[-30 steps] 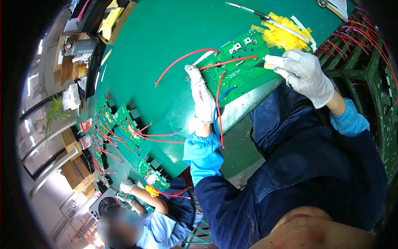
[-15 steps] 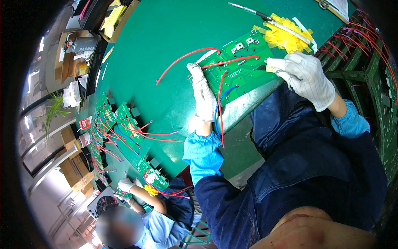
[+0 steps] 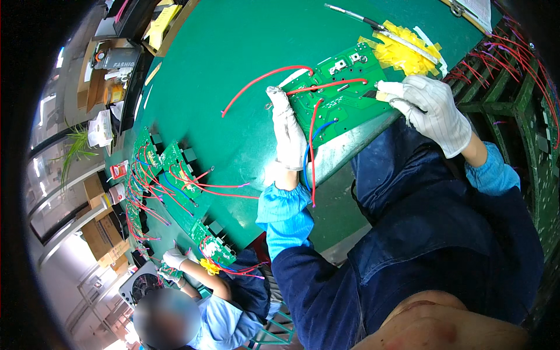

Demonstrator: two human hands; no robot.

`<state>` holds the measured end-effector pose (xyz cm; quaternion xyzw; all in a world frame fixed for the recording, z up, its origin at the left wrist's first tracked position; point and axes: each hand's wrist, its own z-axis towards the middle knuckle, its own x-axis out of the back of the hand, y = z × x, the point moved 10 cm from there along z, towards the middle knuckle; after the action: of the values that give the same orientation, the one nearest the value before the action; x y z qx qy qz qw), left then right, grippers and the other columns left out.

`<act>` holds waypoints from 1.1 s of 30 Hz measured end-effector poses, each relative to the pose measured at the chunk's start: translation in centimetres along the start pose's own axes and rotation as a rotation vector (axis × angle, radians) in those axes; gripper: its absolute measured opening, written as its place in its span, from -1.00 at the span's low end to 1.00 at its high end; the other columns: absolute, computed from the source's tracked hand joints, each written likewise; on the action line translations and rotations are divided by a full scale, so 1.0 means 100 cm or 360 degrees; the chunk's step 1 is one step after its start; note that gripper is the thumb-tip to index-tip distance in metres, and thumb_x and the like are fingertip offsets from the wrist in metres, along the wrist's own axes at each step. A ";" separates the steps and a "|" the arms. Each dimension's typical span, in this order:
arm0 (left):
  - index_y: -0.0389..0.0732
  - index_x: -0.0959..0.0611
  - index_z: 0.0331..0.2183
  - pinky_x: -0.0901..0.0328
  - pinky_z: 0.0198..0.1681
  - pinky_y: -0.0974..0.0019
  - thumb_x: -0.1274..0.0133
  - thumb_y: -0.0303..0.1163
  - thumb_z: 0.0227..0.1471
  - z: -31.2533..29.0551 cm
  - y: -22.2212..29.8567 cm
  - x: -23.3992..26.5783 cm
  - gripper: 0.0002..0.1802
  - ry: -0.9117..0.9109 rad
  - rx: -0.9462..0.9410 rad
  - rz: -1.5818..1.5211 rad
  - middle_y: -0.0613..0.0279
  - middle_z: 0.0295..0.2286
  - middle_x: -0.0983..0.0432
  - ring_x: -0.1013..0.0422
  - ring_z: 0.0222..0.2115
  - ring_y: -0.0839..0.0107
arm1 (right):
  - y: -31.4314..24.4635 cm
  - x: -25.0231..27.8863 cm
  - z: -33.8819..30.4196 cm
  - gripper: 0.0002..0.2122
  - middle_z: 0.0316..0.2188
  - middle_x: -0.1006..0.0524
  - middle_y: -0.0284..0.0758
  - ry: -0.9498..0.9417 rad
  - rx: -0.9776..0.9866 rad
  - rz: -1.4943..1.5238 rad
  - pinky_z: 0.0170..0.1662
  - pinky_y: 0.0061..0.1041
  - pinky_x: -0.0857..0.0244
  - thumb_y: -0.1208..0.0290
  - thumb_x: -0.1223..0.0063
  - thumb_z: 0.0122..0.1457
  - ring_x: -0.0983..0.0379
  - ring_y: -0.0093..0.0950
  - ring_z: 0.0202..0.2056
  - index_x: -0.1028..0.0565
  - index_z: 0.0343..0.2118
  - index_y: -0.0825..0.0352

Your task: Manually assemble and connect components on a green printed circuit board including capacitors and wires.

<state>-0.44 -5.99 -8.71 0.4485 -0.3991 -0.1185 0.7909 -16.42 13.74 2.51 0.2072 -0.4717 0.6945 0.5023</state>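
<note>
A green circuit board point(image 3: 344, 111) with red wires and one blue wire lies tilted at the table's near edge. My left hand point(image 3: 288, 131), in a white glove, grips the board along its left edge, with the thumb side hidden. My right hand point(image 3: 429, 111), gloved as well, is closed in a pinch at the board's right end, around a small tan piece point(image 3: 382, 95) whose kind I cannot make out. Just beyond the board sits a bunch of yellow tape strips point(image 3: 405, 51), with a pen point(image 3: 356, 16) and a white stick across it.
Several wired boards point(image 3: 184, 169) lie on the green table point(image 3: 221, 35) to the left. At the lower left a co-worker's gloved hands point(image 3: 174, 259) hold another board. A rack with red wires point(image 3: 496, 87) stands at the right, a clipboard point(image 3: 472, 14) at the far right corner.
The view has shifted slightly. Both hands stay in the same places on the board, and the pinch of my right hand looks unchanged.
</note>
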 end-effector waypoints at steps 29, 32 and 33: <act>-0.30 0.04 0.28 0.40 0.36 0.28 0.49 -0.36 0.32 -0.001 -0.013 0.003 -0.44 0.0051 0.0076 -0.0267 0.10 0.32 0.29 0.32 0.33 0.33 | -0.024 -0.003 0.019 -0.75 -0.53 -0.42 -0.35 0.0147 0.0298 -0.0146 -0.47 -0.41 -0.30 0.47 -0.25 -0.05 -0.40 -0.40 -0.50 -0.61 -0.24 0.26; -0.30 0.04 0.28 0.39 0.36 0.26 0.49 -0.36 0.33 -0.002 -0.010 0.004 -0.44 0.0027 -0.0027 -0.0063 0.10 0.32 0.29 0.32 0.33 0.30 | -0.038 -0.021 0.017 -0.72 -0.58 -0.38 -0.35 -0.0185 0.0453 -0.0050 -0.51 -0.41 -0.23 0.48 -0.21 -0.04 -0.34 -0.37 -0.57 -0.60 -0.20 0.25; -0.30 0.05 0.28 0.40 0.36 0.25 0.49 -0.35 0.33 -0.003 -0.012 0.004 -0.44 0.0036 -0.0053 -0.0049 0.09 0.32 0.29 0.33 0.33 0.29 | -0.037 -0.021 0.018 -0.72 -0.58 -0.38 -0.35 -0.0182 0.0453 -0.0047 -0.51 -0.41 -0.23 0.48 -0.21 -0.04 -0.34 -0.37 -0.57 -0.60 -0.20 0.25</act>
<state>0.28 -6.72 -9.55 0.4427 -0.3811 -0.1323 0.8008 -12.59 11.30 3.41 0.3225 -0.3932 0.7339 0.4504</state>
